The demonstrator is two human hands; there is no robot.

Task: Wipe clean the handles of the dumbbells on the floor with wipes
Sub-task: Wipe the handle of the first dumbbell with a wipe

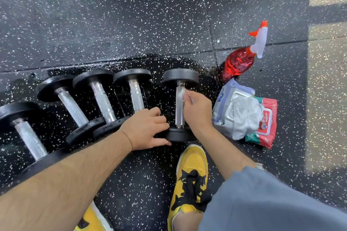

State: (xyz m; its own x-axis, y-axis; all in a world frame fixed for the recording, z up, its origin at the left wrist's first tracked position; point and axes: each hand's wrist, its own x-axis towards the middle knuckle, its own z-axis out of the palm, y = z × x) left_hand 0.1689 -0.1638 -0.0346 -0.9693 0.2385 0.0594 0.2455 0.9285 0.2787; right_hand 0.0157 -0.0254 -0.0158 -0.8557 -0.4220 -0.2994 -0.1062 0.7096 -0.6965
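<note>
Several black dumbbells with knurled silver handles lie side by side on the speckled rubber floor. The rightmost dumbbell (179, 112) lies apart from the others. My right hand (197, 110) presses a small white wipe (181, 94) against the upper part of its handle. My left hand (145, 129) rests on that dumbbell's near head, fingers curled over it. The neighbouring dumbbell (135, 93) is just left of my left hand; its near end is hidden beneath the hand.
A red spray bottle (242, 60) with a white trigger lies at the right. Two wipe packs sit below it, a white-blue one (234, 103) with wipes pulled out and a red one (266, 124). My yellow shoe (191, 174) stands in front. The floor around the dumbbells looks wet.
</note>
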